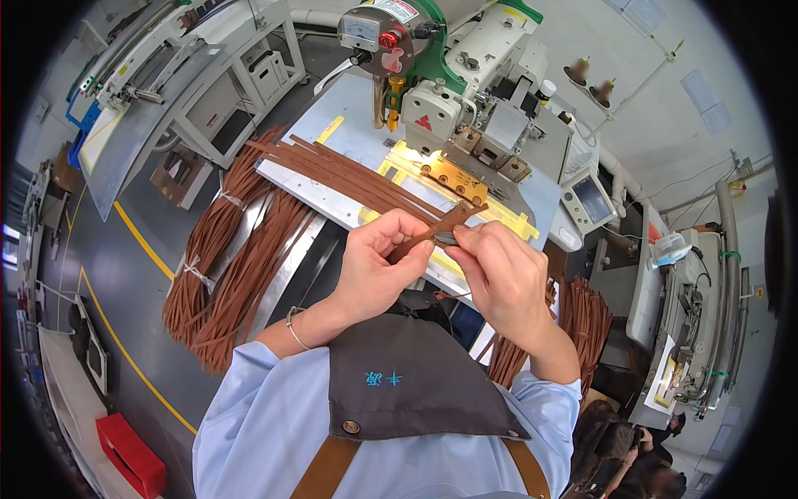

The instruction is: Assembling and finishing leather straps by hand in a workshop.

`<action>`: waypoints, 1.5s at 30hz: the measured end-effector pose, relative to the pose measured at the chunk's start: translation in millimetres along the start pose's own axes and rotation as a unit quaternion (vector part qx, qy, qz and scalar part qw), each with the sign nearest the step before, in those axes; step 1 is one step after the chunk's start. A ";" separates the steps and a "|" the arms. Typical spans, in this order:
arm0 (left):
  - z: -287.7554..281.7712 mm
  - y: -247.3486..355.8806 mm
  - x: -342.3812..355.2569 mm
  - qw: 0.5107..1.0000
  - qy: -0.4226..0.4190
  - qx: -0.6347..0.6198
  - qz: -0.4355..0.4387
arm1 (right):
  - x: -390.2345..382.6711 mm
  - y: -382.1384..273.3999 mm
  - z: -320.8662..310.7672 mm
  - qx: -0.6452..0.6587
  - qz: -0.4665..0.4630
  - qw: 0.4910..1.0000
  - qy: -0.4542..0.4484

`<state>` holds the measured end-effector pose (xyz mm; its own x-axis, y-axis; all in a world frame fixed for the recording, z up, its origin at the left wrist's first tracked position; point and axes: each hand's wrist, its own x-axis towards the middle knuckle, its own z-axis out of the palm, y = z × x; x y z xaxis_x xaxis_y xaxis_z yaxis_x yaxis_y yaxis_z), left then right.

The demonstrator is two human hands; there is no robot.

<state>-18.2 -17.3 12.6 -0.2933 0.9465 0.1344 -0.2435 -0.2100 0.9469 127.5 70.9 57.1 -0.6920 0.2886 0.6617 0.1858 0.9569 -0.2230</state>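
Observation:
In front of the sewing machine, my left hand pinches a brown leather-like strip between thumb and fingers. My right hand is closed on a small grey metal tool, whose kind I cannot make out. The tool touches or nearly touches the strip just right of my left thumb. Beyond my hands, several long brown strips lie side by side across the pale machine table. A brass-coloured clamp plate sits lit up under the machine head.
Tied bundles of brown strips hang over the table's left edge. More brown strips hang at the right. A control screen stands right of the machine. A red box rests on the floor at lower left. People are at lower right.

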 end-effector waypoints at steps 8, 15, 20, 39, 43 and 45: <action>-0.5 7.4 2.1 0.998 -0.017 -0.047 -0.044 | -6.7 4.7 3.7 0.201 0.157 0.966 -0.037; -2.6 6.5 2.6 0.999 -0.032 0.005 -0.034 | 4.2 6.5 -8.5 -0.073 -0.072 0.994 -0.043; -4.2 4.3 3.6 0.998 -0.029 -0.037 -0.045 | -5.1 15.9 7.9 0.280 0.135 0.949 -0.056; -6.2 7.9 3.3 0.992 -0.062 -0.062 -0.087 | -4.1 6.7 -10.3 0.202 0.159 0.965 -0.052; -6.2 7.4 1.9 0.995 -0.056 -0.045 -0.068 | -1.0 0.0 -13.8 0.106 0.101 0.988 -0.058; -6.2 7.1 1.3 0.995 -0.057 -0.039 -0.066 | -1.2 -1.3 -14.8 0.097 0.098 0.989 -0.059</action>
<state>-26.0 -19.0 17.7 -0.1480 0.9879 0.0475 -0.3447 -0.0965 0.9337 138.4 69.7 67.1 -0.7342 0.4509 0.5075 0.1945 0.8560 -0.4790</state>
